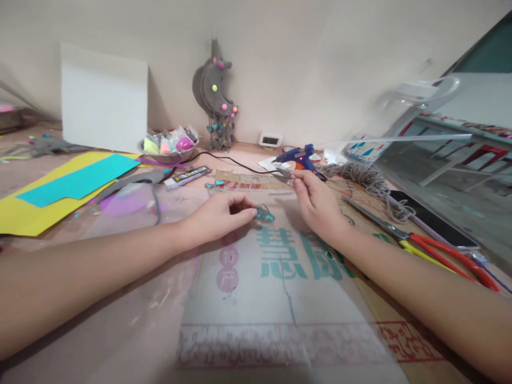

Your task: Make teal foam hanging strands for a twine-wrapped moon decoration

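Observation:
My left hand (230,214) is closed in a pinch on a small grey and teal charm (264,214) just above the clear plastic sheet (256,304). To the right of it, my right hand (318,200) is closed, its fingertips by a small greyish piece (285,175); whether they grip it is unclear. Behind that hand lies a blue glue gun (298,154). More teal bits (216,184) rest on the sheet's far edge. A thin grey strand (288,298) runs across the middle of the sheet.
At the right are grey yarn (366,178), orange-handled scissors (452,253), a phone (436,221) and a clear pitcher (404,114). A moon decoration (212,85) stands against the wall. On the left lie yellow (48,218) and teal sheets (80,178), with a bowl (164,157) behind.

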`<move>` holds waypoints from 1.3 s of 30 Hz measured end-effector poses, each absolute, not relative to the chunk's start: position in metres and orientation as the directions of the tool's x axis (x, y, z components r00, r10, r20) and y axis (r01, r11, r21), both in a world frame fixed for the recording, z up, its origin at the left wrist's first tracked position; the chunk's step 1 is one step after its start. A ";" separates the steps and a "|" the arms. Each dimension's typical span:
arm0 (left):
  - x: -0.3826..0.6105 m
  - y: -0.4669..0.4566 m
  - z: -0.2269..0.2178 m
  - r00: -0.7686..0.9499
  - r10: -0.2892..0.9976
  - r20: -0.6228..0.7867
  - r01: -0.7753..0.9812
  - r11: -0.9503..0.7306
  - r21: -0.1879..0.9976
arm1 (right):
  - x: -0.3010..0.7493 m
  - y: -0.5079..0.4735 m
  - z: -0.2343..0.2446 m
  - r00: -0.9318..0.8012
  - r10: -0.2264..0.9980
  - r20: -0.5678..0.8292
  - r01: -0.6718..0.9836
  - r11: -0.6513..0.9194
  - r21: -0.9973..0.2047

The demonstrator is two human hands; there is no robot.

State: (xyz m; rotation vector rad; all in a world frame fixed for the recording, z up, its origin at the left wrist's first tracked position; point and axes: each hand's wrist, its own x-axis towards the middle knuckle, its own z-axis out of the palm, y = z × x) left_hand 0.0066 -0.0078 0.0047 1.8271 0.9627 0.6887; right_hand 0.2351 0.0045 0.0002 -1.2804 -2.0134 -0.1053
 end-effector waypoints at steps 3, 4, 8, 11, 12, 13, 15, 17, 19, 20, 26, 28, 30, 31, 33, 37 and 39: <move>0.007 -0.006 0.003 0.524 0.845 0.103 0.310 -0.302 0.902 | 0.233 -0.005 0.005 -0.342 0.690 0.638 0.777 0.589 -0.220; 0.006 -0.005 0.002 0.528 0.843 0.105 0.309 -0.306 0.901 | 0.231 -0.008 0.006 -0.400 0.676 0.619 0.771 0.613 -0.171; 0.006 -0.002 0.001 0.526 0.839 0.139 0.318 -0.346 0.883 | 0.227 -0.016 0.007 -0.577 0.604 0.551 0.750 0.658 0.064; 0.005 -0.002 0.000 0.521 0.842 0.139 0.322 -0.345 0.881 | 0.226 -0.016 0.005 -0.603 0.566 0.563 0.743 0.655 0.137; 0.005 -0.002 0.000 0.526 0.842 0.115 0.319 -0.320 0.892 | 0.226 -0.015 0.005 -0.592 0.560 0.580 0.746 0.652 0.134; 0.005 -0.002 -0.001 0.530 0.843 0.092 0.314 -0.296 0.902 | 0.226 -0.014 0.005 -0.581 0.557 0.594 0.751 0.648 0.128; 0.005 -0.002 -0.001 0.525 0.846 0.090 0.306 -0.287 0.908 | 0.227 -0.013 0.005 -0.580 0.552 0.599 0.752 0.645 0.134; 0.005 -0.001 -0.001 0.507 0.851 0.138 0.312 -0.330 0.891 | 0.227 -0.014 0.005 -0.601 0.543 0.587 0.745 0.647 0.163; 0.005 0.000 -0.001 0.501 0.847 0.175 0.322 -0.371 0.871 | 0.227 -0.016 0.006 -0.616 0.534 0.579 0.735 0.655 0.176; 0.005 0.000 -0.001 0.505 0.844 0.180 0.326 -0.379 0.866 | 0.227 -0.017 0.007 -0.616 0.531 0.581 0.731 0.661 0.171; 0.006 0.000 0.000 0.503 0.847 0.168 0.330 -0.369 0.869 | 0.226 -0.018 0.007 -0.601 0.553 0.577 0.749 0.641 0.166; 0.006 -0.001 0.000 0.503 0.849 0.160 0.330 -0.360 0.873 | 0.226 -0.017 0.007 -0.604 0.557 0.570 0.753 0.632 0.180; 0.006 -0.002 0.001 0.499 0.855 0.140 0.329 -0.336 0.882 | 0.225 -0.015 0.007 -0.608 0.561 0.561 0.755 0.627 0.191; 0.006 -0.002 0.001 0.495 0.859 0.130 0.329 -0.324 0.887 | 0.225 -0.015 0.006 -0.608 0.564 0.558 0.757 0.623 0.195; 0.006 -0.003 0.001 0.485 0.866 0.125 0.334 -0.315 0.888 | 0.225 -0.014 0.006 -0.606 0.569 0.556 0.761 0.617 0.199; 0.005 -0.002 0.000 0.483 0.864 0.143 0.337 -0.335 0.880 | 0.226 -0.014 0.004 -0.618 0.548 0.563 0.752 0.622 0.220; 0.005 -0.001 -0.002 0.485 0.861 0.154 0.334 -0.346 0.877 | 0.226 -0.013 0.004 -0.626 0.536 0.566 0.746 0.624 0.234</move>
